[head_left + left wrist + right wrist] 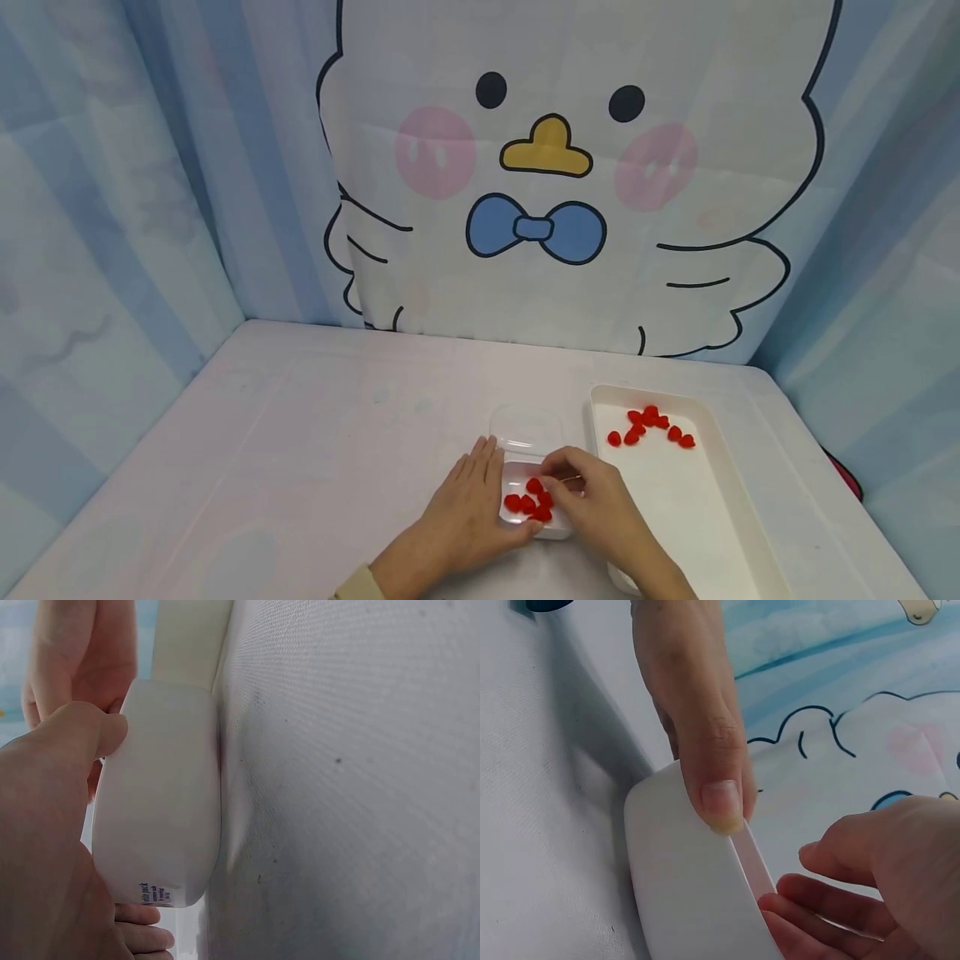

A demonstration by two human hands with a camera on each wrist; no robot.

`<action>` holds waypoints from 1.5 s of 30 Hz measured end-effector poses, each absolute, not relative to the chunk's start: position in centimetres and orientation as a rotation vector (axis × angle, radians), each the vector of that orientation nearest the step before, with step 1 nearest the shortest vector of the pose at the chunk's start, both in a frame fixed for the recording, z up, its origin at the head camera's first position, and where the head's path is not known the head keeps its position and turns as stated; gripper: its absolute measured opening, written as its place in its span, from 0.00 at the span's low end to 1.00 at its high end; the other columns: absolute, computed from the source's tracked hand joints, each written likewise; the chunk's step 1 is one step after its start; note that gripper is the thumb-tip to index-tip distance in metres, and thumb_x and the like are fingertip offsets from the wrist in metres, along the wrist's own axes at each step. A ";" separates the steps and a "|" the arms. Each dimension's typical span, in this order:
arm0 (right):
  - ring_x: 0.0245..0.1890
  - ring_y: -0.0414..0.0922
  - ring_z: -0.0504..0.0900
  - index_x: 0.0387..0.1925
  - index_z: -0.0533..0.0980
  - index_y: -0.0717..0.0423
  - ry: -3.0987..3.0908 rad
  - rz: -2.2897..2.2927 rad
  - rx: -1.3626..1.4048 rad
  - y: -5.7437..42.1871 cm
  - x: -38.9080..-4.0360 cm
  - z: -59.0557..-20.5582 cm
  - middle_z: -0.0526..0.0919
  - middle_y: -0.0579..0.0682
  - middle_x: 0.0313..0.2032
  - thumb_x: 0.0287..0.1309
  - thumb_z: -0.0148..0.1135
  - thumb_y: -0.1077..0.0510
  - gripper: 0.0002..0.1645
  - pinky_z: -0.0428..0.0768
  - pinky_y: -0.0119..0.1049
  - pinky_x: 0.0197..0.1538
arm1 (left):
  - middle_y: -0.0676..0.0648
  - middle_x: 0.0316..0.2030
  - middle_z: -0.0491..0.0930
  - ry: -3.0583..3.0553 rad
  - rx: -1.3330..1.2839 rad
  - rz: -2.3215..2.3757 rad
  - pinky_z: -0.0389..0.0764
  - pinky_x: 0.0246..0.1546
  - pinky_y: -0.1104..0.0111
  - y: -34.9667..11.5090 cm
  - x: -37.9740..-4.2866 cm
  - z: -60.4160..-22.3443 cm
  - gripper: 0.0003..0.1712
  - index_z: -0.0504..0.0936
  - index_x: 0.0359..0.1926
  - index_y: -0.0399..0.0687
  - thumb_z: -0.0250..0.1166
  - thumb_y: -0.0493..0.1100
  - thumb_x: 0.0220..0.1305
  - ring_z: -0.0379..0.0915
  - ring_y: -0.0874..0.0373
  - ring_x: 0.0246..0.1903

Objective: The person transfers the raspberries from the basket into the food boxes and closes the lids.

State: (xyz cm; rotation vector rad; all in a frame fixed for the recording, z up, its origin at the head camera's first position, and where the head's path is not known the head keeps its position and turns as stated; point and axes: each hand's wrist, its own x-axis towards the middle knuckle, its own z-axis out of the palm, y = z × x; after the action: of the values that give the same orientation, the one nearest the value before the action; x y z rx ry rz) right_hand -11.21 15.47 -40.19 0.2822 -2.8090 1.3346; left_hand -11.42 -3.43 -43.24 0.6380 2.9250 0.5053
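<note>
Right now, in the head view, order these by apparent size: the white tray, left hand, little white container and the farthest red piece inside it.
1. White tray, though cut off below
2. Left hand
3. White container, partly covered, lid not counted
4. Red piece

Nearness may flatter the hand slightly.

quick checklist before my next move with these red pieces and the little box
1. White box steadied: ok; the left hand rests against it.
2. Clear lid out of the way: ok; it lies open beyond the box.
3. Right hand free: ok as far as seen; no red piece shows in it.
4. Exact count of red pieces in the box: cannot tell; some overlap.
5. More pieces within view: ok; several lie toward the far end of the tray.
</note>
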 end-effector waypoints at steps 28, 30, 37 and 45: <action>0.42 0.42 0.83 0.44 0.80 0.54 -2.747 1.225 0.119 19.6 -12.5 -37.0 0.85 0.49 0.42 0.63 0.64 0.61 0.08 0.85 0.29 0.45 | 0.42 0.77 0.53 2.872 0.559 0.544 0.59 0.74 0.50 -3.2 -11.6 -43.0 0.62 0.53 0.76 0.41 0.58 0.78 0.54 0.47 0.46 0.77; 0.41 0.42 0.83 0.44 0.80 0.54 -2.733 1.216 0.139 19.9 -12.6 -36.8 0.85 0.49 0.41 0.63 0.64 0.62 0.08 0.84 0.26 0.44 | 0.42 0.77 0.53 2.869 0.553 0.546 0.59 0.74 0.50 -3.1 -11.6 -43.0 0.63 0.53 0.76 0.41 0.58 0.78 0.53 0.48 0.46 0.77; 0.36 0.36 0.82 0.42 0.80 0.55 -2.730 1.161 0.152 21.0 -13.2 -36.8 0.84 0.48 0.38 0.63 0.63 0.62 0.06 0.81 0.20 0.42 | 0.41 0.76 0.54 2.885 0.583 0.566 0.60 0.73 0.50 -3.2 -11.3 -42.9 0.61 0.53 0.75 0.39 0.58 0.75 0.55 0.49 0.46 0.77; 0.40 0.41 0.83 0.39 0.80 0.55 -2.720 1.016 0.121 22.8 -14.3 -37.5 0.86 0.48 0.37 0.62 0.59 0.64 0.06 0.81 0.23 0.42 | 0.41 0.77 0.54 2.886 0.593 0.565 0.60 0.74 0.51 -3.1 -11.5 -43.1 0.60 0.53 0.75 0.39 0.58 0.75 0.56 0.48 0.46 0.77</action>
State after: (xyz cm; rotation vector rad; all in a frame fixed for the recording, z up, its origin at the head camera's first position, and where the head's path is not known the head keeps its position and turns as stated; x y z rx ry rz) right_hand -14.26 22.79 -37.46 0.1214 -2.7200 1.0158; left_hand -11.46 -3.11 -43.12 0.5931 2.8860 0.5650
